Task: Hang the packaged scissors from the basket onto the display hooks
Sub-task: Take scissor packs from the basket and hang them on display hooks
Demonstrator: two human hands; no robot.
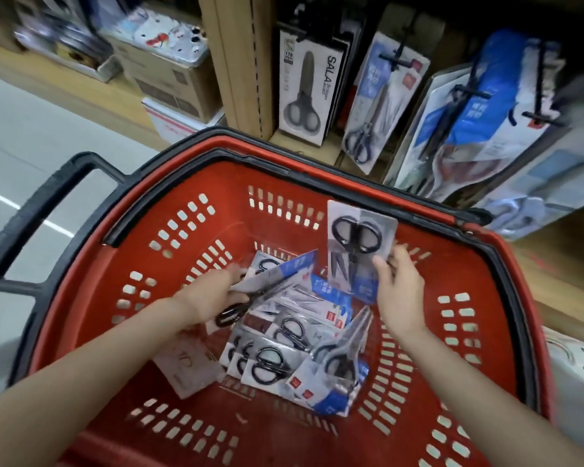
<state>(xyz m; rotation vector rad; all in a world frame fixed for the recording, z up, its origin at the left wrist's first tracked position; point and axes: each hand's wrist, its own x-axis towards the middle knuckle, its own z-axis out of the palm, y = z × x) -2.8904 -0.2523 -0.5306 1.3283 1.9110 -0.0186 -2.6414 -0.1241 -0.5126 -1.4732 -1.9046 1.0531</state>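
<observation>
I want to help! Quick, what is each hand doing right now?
Left hand: grips a blue-edged scissors pack over the basket.
Right hand: pinches a grey scissors pack, held upright.

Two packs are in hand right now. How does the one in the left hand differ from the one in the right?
The left-hand pack lies tilted, handles toward the wrist; the right-hand pack stands upright, handles on top. The left-hand pack sits low over the pile; the right-hand pack is raised toward the basket rim. Both hold black-handled scissors on a card with blue at the blade end.
</observation>
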